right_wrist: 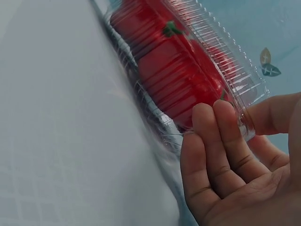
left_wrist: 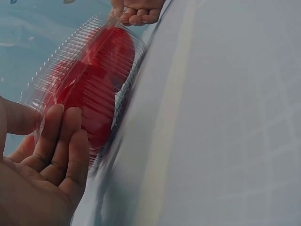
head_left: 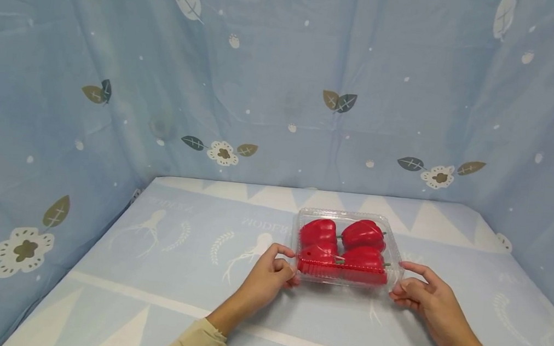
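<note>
Likely trouble first: a thin clear plastic box (head_left: pixel 346 249), held only at its two near corners, could flex or pop its lid if squeezed unevenly — and with four heavy peppers inside, could sag in the middle or tip toward whichever side lets go first. Could also skid on the smooth blue cloth of the counter (head_left: pixel 189 275) if pushed rather than lifted.

Left hand (head_left: pixel 268 274) at the near left corner of the box, thumb over the rim and fingertips (left_wrist: pixel 66 122) against the ribbed side wall, pinching lightly. Right hand (head_left: pixel 422 295) at the near right corner, thumb on top of the rim, fingers (right_wrist: pixel 221 136) curled under the edge, pinching too (grip looks light rather than firm, as a judgement).

Box sitting flat on the counter, right of centre, close to the near edge and well apart from the blue leaf-print curtain (head_left: pixel 284 86) behind. Lid down over the contents; whether snapped fully shut — hard to tell.

Inside: four red peppers (head_left: pixel 342 247), packed two by two, touching one another, green stems pointing inward, filling the box nearly wall to wall.
</note>
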A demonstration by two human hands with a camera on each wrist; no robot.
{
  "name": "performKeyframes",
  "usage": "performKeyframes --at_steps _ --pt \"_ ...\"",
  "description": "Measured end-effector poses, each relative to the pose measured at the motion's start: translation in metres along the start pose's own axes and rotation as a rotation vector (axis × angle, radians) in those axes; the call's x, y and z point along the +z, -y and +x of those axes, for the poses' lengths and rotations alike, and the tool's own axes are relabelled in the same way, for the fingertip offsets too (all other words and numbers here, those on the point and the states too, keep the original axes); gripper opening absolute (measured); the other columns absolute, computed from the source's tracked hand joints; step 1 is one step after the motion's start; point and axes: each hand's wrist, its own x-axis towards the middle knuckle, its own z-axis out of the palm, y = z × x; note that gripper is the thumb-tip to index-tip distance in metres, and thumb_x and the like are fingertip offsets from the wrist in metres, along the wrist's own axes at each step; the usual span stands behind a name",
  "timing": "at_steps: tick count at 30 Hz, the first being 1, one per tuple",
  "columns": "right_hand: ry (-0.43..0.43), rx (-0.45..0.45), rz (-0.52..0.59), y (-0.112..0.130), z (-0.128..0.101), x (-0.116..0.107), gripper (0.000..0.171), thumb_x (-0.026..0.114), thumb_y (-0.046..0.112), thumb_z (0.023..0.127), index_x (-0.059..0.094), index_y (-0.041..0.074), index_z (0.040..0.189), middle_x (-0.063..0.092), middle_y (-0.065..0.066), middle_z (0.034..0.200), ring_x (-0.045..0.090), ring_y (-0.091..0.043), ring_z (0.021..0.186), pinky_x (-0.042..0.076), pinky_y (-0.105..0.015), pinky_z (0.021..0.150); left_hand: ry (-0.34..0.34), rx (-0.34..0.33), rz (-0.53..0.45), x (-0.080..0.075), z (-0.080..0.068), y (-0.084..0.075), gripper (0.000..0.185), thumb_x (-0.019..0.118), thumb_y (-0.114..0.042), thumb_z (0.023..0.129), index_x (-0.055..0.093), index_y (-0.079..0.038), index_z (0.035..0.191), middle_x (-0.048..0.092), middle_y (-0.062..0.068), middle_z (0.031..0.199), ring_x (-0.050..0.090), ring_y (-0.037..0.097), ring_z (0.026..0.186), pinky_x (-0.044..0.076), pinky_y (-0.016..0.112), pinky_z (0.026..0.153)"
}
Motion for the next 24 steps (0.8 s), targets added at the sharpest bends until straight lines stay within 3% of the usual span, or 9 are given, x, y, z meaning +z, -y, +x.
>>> performKeyframes --at_steps 6,17,24 --pt "-0.037 0.038 -0.043 0.002 0.001 0.001 0.038 0.057 0.015 0.096 0.041 0.005 0.129 0.068 -0.018 0.092 0.069 -0.023 0.081 0.057 -0.035 0.073 0.006 0.023 -0.052 -0.002 0.01 0.022 0.025 0.052 -0.001 0.093 0.044 -0.001 0.117 0.065 0.019 0.082 0.067 0.027 0.079 0.055 0.041 0.073" --pt "-0.05 0.032 -0.04 0.0 -0.004 0.002 0.039 0.057 0.014 0.096 0.041 0.002 0.129 0.067 -0.017 0.092 0.069 -0.023 0.081 0.057 -0.036 0.073 0.037 -0.022 -0.09 -0.001 0.008 0.026 0.027 0.048 -0.004 0.097 0.041 -0.003 0.122 0.066 0.021 0.083 0.067 0.037 0.082 0.054 0.047 0.078" --pt "-0.08 0.031 -0.095 0.002 -0.004 0.005 0.045 0.059 0.018 0.095 0.039 -0.002 0.131 0.067 -0.019 0.091 0.069 -0.023 0.081 0.057 -0.035 0.072 0.028 -0.023 -0.067 -0.001 0.009 0.025 0.026 0.048 -0.005 0.096 0.041 -0.003 0.12 0.068 0.019 0.079 0.067 0.036 0.077 0.055 0.041 0.075"
